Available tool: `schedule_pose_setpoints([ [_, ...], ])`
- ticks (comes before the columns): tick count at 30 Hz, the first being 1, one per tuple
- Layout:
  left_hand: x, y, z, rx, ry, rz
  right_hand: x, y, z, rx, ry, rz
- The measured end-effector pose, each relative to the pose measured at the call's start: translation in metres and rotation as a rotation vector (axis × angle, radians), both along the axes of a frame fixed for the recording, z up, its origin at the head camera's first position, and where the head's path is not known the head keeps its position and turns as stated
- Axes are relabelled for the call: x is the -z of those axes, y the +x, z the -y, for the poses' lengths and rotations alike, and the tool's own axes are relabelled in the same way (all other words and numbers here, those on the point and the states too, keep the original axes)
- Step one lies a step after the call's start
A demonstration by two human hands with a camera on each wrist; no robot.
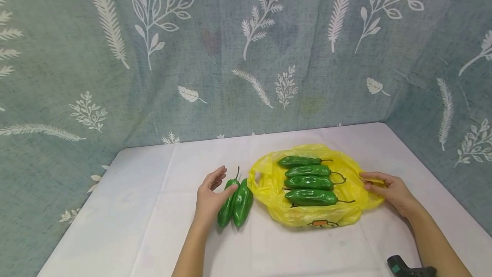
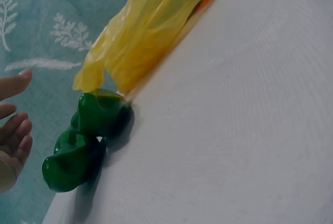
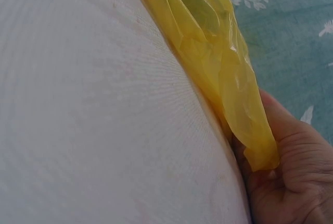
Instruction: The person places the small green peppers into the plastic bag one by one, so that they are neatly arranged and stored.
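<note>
Two green peppers (image 1: pixel 243 203) lie side by side on the table, left of a yellow plastic bag (image 1: pixel 274 213). My left hand (image 1: pixel 212 195) is over their left side with thumb and fingers spread apart; the thumb overlaps a pepper in the head view. From the left wrist, that hand (image 2: pixel 13 135) shows a gap to the peppers (image 2: pixel 73 156). Several more green peppers (image 1: pixel 311 198) lie in a row on the opened bag, stems to the right. My right hand (image 1: pixel 396 193) pinches the bag's right end, and the right wrist view shows yellow plastic (image 3: pixel 244 104) between thumb and fingers.
A white cloth (image 1: pixel 161 225) covers the table. Behind it and at the sides hangs a green-blue curtain (image 1: pixel 223 76) with white leaf prints. A dark strapped device (image 1: pixel 409 268) is at my right forearm, at the bottom edge.
</note>
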State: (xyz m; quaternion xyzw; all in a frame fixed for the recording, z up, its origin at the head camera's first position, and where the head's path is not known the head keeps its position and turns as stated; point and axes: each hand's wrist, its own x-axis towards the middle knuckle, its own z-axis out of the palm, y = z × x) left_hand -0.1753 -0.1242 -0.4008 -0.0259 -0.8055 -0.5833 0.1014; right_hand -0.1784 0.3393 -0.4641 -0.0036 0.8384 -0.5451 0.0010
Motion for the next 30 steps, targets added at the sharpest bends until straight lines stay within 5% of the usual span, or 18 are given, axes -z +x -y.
schedule_pose_setpoints([
  [7,0.020,-0.009,0.009,-0.006,-0.044,0.050,0.002,0.001,0.000,0.000,-0.002,-0.017],
  [30,0.049,-0.013,0.014,0.044,-0.114,0.148,-0.001,0.001,0.000,-0.010,-0.032,0.008],
])
